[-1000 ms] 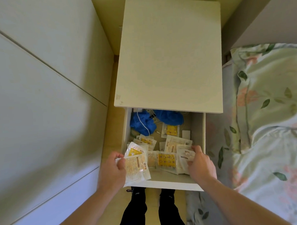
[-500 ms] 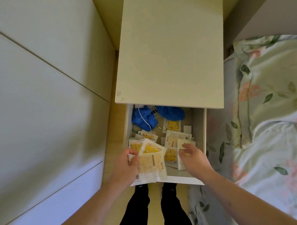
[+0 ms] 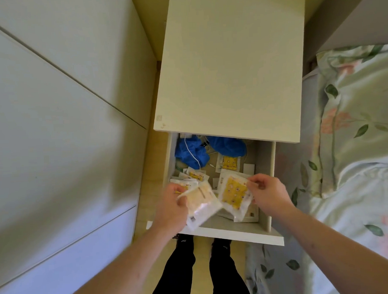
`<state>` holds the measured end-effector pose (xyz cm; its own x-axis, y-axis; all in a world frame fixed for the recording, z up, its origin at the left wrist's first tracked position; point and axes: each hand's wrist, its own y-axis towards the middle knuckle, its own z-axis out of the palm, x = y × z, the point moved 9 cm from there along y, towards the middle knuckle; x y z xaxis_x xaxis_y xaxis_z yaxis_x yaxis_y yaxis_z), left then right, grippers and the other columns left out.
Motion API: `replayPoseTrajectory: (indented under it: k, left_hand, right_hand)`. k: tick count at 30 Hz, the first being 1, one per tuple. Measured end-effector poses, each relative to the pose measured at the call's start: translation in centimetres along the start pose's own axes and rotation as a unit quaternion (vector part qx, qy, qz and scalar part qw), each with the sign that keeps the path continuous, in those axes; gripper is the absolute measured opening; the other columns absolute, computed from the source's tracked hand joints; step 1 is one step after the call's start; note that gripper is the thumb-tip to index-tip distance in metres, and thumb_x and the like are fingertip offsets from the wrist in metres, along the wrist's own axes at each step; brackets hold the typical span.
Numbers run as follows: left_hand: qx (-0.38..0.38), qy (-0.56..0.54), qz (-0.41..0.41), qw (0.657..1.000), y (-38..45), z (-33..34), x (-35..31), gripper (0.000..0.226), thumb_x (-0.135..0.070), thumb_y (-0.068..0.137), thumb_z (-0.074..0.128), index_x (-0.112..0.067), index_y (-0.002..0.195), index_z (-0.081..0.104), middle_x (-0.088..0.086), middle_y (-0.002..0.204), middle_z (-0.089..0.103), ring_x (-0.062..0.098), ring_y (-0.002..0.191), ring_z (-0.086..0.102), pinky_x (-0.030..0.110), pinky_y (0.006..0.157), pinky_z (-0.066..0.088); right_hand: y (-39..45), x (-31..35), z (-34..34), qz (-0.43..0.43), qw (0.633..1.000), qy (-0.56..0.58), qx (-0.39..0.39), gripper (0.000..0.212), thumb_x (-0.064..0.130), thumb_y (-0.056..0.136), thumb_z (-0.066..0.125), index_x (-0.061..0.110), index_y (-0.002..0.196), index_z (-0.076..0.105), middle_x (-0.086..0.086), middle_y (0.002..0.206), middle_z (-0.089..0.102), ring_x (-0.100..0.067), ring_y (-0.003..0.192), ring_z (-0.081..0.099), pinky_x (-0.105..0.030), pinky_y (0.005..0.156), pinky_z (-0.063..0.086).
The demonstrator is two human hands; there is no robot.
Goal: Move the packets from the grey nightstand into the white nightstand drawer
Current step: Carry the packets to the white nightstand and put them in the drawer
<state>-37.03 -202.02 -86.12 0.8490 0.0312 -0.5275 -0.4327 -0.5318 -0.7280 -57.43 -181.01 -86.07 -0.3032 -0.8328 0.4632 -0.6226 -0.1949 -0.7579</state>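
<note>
A white nightstand [image 3: 227, 65] stands below me with its drawer [image 3: 232, 234] pulled open. Several clear packets with yellow contents lie inside it. My left hand [image 3: 172, 205] grips a small stack of pale packets [image 3: 201, 204] above the drawer's front left. My right hand [image 3: 267, 193] pinches the right edge of a yellow packet [image 3: 234, 193], lifted and tilted above the drawer. More packets [image 3: 228, 162] lie flat further back. The grey nightstand is out of view.
Two crumpled blue cloths [image 3: 190, 151] and a white cable lie at the back of the drawer. White wardrobe panels [image 3: 54, 130] fill the left side. A bed with floral bedding [image 3: 355, 139] sits close on the right. My legs stand under the drawer front.
My right hand has lifted a yellow packet out of the pile in the drawer. My left hand has raised its stack and shifted it slightly right.
</note>
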Motion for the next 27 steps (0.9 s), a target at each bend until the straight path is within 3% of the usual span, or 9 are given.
replayPoseTrajectory:
  k: [3, 6, 8, 10, 14, 18, 21, 24, 27]
  left_hand:
    - [-0.050, 0.081, 0.001, 0.995, 0.8, -1.9, 0.6, 0.027, 0.000, 0.097, 0.055, -0.024, 0.105, 0.044, -0.007, 0.116, 0.053, 0.020, 0.103, 0.061, 0.023, 0.055, 0.059]
    - [-0.068, 0.161, 0.008, 0.985, 1.3, -2.5, 1.3, 0.029, 0.004, 0.093, 0.055, -0.024, 0.093, 0.052, -0.007, 0.107, 0.059, 0.016, 0.086, 0.062, 0.027, 0.054, 0.056]
    - [-0.053, 0.186, 0.007, 0.981, 1.5, -2.0, 2.0, 0.031, 0.008, 0.089, 0.055, -0.022, 0.090, 0.062, -0.001, 0.112, 0.063, 0.016, 0.088, 0.058, 0.027, 0.058, 0.054]
    - [-0.043, 0.209, 0.003, 0.977, 1.5, -1.5, 2.7, 0.033, 0.008, 0.089, 0.055, -0.018, 0.103, 0.069, 0.004, 0.124, 0.061, 0.018, 0.095, 0.056, 0.022, 0.066, 0.048]
    - [-0.025, 0.267, 0.024, 0.963, 1.3, -0.2, 3.1, 0.033, -0.006, 0.095, 0.059, -0.017, 0.126, 0.065, 0.004, 0.137, 0.057, 0.021, 0.114, 0.060, 0.025, 0.088, 0.054]
    - [-0.003, 0.321, 0.030, 0.947, 0.8, 0.7, 2.9, 0.042, -0.015, 0.095, 0.063, -0.019, 0.136, 0.056, 0.001, 0.142, 0.050, 0.021, 0.119, 0.060, 0.024, 0.089, 0.055]
    - [0.007, 0.347, 0.023, 0.938, 0.7, 0.9, 2.8, 0.047, -0.018, 0.093, 0.065, -0.019, 0.139, 0.052, 0.001, 0.140, 0.048, 0.022, 0.117, 0.060, 0.026, 0.086, 0.059]
    - [0.018, 0.441, 0.026, 0.897, 0.5, 1.5, 2.1, 0.046, -0.028, 0.090, 0.066, -0.020, 0.133, 0.053, 0.002, 0.129, 0.050, 0.019, 0.101, 0.063, 0.027, 0.075, 0.057]
    - [0.055, 0.543, 0.016, 0.838, 0.5, 2.6, 1.4, 0.037, -0.035, 0.089, 0.063, -0.022, 0.123, 0.058, 0.000, 0.112, 0.059, 0.016, 0.084, 0.056, 0.029, 0.073, 0.047]
  right_hand:
    - [0.8, -0.1, -1.4, -0.036, 0.997, -0.064, -0.022, 0.017, 0.024, 0.103, 0.054, 0.028, 0.104, 0.071, 0.005, 0.097, 0.070, -0.014, 0.075, 0.065, -0.023, 0.058, 0.046]
    - [1.6, -0.7, -1.5, -0.047, 0.990, -0.128, -0.023, 0.019, 0.025, 0.104, 0.051, 0.028, 0.108, 0.070, 0.004, 0.097, 0.069, -0.013, 0.075, 0.065, -0.023, 0.057, 0.047]
    - [2.2, -1.3, -0.9, -0.048, 0.985, -0.168, -0.013, 0.021, 0.025, 0.105, 0.050, 0.027, 0.112, 0.070, 0.004, 0.097, 0.068, -0.012, 0.074, 0.064, -0.022, 0.055, 0.046]
    - [2.6, -2.0, -0.1, -0.042, 0.977, -0.211, 0.005, 0.021, 0.023, 0.105, 0.051, 0.028, 0.115, 0.069, 0.004, 0.100, 0.069, -0.011, 0.075, 0.063, -0.021, 0.055, 0.045]
    - [2.6, -2.5, 1.0, -0.050, 0.942, -0.330, 0.017, 0.027, 0.013, 0.099, 0.058, 0.032, 0.116, 0.069, 0.003, 0.103, 0.068, -0.016, 0.083, 0.064, -0.026, 0.065, 0.052]
    - [2.2, -2.3, 1.3, -0.063, 0.920, -0.387, 0.008, 0.041, 0.009, 0.095, 0.058, 0.034, 0.127, 0.065, 0.000, 0.103, 0.064, -0.020, 0.082, 0.061, -0.030, 0.069, 0.053]
    - [1.8, -2.0, 1.4, -0.058, 0.921, -0.385, 0.012, 0.050, 0.004, 0.094, 0.058, 0.030, 0.137, 0.058, -0.005, 0.113, 0.064, -0.022, 0.096, 0.063, -0.033, 0.078, 0.056]
    - [1.1, -1.8, 2.2, -0.077, 0.902, -0.424, 0.026, 0.046, 0.003, 0.092, 0.059, 0.023, 0.134, 0.059, -0.002, 0.121, 0.061, -0.022, 0.112, 0.056, -0.036, 0.088, 0.058]
    - [0.9, -2.6, 4.0, -0.096, 0.877, -0.464, 0.086, 0.067, 0.001, 0.087, 0.063, 0.024, 0.147, 0.046, -0.003, 0.147, 0.042, -0.026, 0.128, 0.047, -0.040, 0.096, 0.055]
